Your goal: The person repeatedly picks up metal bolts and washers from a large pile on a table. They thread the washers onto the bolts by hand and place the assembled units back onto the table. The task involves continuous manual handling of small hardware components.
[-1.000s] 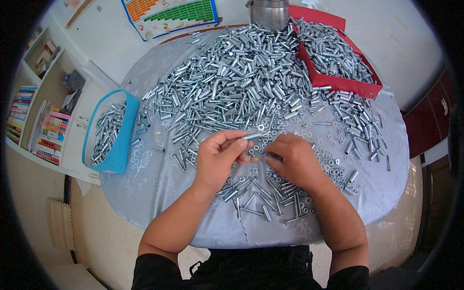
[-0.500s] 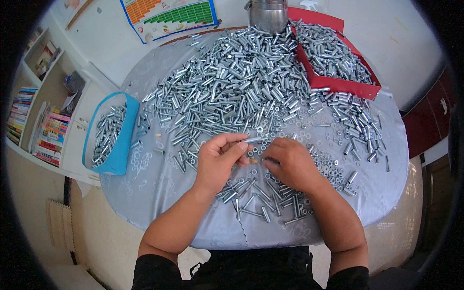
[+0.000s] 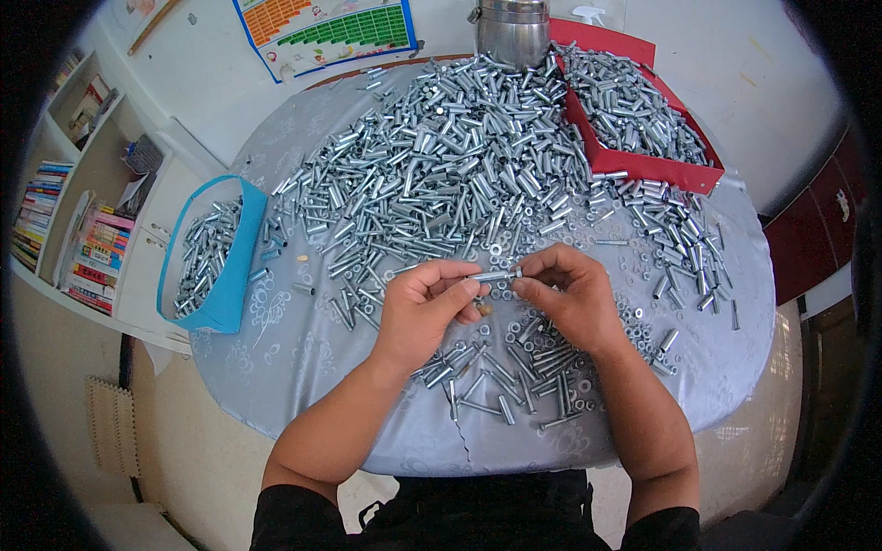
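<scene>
My left hand [image 3: 425,303] pinches a silvery sleeve bolt [image 3: 491,275], held level above the near side of the big pile. At the bolt's right end, the thumb and fingers of my right hand [image 3: 571,292] close on its tip, where a small nut or washer seems to sit; the fingertips partly cover it. A small tan piece [image 3: 484,310] shows below my left fingertips; whether it is held or worn on a finger I cannot tell. Under my right hand lie loose nuts and washers [image 3: 634,321], and nearer me are several loose bolts and sleeves [image 3: 505,372].
A large heap of metal sleeves and bolts [image 3: 432,156] covers the far side of the cloth-covered table [image 3: 303,386]. Left stands a blue bin [image 3: 225,298] of sleeves; far right, a red box [image 3: 657,170] full of them. A steel pot [image 3: 513,32] stands behind the heap.
My right hand has come up from beside the left hand to the bolt's right end and now grips it. My left hand keeps hold of the bolt, nearly in place.
</scene>
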Demonstrator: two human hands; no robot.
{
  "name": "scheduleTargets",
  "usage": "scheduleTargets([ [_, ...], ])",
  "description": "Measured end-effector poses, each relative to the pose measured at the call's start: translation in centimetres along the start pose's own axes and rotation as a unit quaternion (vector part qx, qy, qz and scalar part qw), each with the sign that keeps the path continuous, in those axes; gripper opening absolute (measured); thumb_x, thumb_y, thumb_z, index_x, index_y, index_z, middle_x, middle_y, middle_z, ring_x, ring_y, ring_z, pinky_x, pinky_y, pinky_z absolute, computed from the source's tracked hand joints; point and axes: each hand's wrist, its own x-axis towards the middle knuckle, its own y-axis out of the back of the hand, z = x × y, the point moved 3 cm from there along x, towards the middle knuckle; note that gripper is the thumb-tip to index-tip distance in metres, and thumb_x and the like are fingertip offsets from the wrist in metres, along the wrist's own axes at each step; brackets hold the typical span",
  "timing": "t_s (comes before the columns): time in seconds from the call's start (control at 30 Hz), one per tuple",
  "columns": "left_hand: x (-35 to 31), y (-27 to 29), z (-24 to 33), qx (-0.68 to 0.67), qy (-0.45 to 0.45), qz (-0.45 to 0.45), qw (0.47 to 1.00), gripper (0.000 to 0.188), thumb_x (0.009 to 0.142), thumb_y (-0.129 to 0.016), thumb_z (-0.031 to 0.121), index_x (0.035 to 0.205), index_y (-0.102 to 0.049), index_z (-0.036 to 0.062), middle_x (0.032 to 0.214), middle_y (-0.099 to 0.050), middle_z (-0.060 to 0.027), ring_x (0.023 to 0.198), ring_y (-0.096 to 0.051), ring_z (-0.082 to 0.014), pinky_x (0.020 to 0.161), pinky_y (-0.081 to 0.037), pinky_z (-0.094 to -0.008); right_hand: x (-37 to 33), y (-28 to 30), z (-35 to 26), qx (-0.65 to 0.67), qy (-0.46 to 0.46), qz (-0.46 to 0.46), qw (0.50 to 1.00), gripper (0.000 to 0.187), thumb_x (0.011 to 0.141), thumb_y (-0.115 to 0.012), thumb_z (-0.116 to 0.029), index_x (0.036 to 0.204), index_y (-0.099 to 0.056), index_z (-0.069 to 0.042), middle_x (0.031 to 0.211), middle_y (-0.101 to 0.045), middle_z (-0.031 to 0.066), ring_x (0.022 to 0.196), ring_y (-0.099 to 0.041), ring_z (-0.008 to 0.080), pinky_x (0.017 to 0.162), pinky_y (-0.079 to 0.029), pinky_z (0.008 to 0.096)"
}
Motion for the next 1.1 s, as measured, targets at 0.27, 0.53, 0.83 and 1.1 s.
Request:
scheduleTargets([
  [0.27,0.0,0.2,-0.3,-0.004,0.000,-0.010,1.000,0.019,0.091,-0.061,0.003,0.109,-0.064,-0.0016,0.091,-0.070,-0.0105,0.068,-0.064,-0.0120,0.062,-0.054,-0.0243,0.0,-0.3,-0.5,0.021,-0.005,-0.009,1.000,0.024,0.080,-0.074,-0.001,0.103,-0.067,0.000,0.088,-0.068,0.0045,0.080,-0.062,0.0091,0.071,-0.051,0.0239],
  [0.53,-0.1,0.0,-0.2,0.004,0.002,-0.016,1.000,0.019,0.091,-0.061,0.004,0.109,-0.064,-0.0021,0.091,-0.070,-0.0105,0.069,-0.065,-0.0123,0.063,-0.054,-0.0246,-0.1,0.0,-0.6,-0.057,0.016,-0.023,0.998,0.020,0.079,-0.076,-0.004,0.098,-0.069,0.000,0.085,-0.069,0.0062,0.076,-0.063,0.0106,0.068,-0.051,0.0259],
  [0.83,-0.1,-0.1,-0.4,0.022,0.008,-0.035,0.999,0.020,0.091,-0.061,0.004,0.110,-0.064,-0.0022,0.091,-0.070,-0.0115,0.069,-0.066,-0.0134,0.063,-0.055,-0.0255,-0.1,0.5,0.0,-0.085,-0.083,-0.114,0.986,0.023,0.090,-0.068,-0.020,0.089,-0.067,0.003,0.076,-0.065,0.0068,0.069,-0.058,0.0087,0.062,-0.048,0.0250],
  [1.1,-0.1,-0.2,-0.6,0.018,0.018,-0.035,0.999,0.020,0.092,-0.061,0.004,0.110,-0.064,-0.0029,0.091,-0.070,-0.0111,0.069,-0.066,-0.0133,0.064,-0.055,-0.0257,-0.3,-0.4,-1.2,-0.012,0.038,-0.040,0.998,0.019,0.087,-0.071,-0.014,0.094,-0.065,0.002,0.076,-0.064,0.0056,0.069,-0.059,0.0100,0.062,-0.048,0.0253],
])
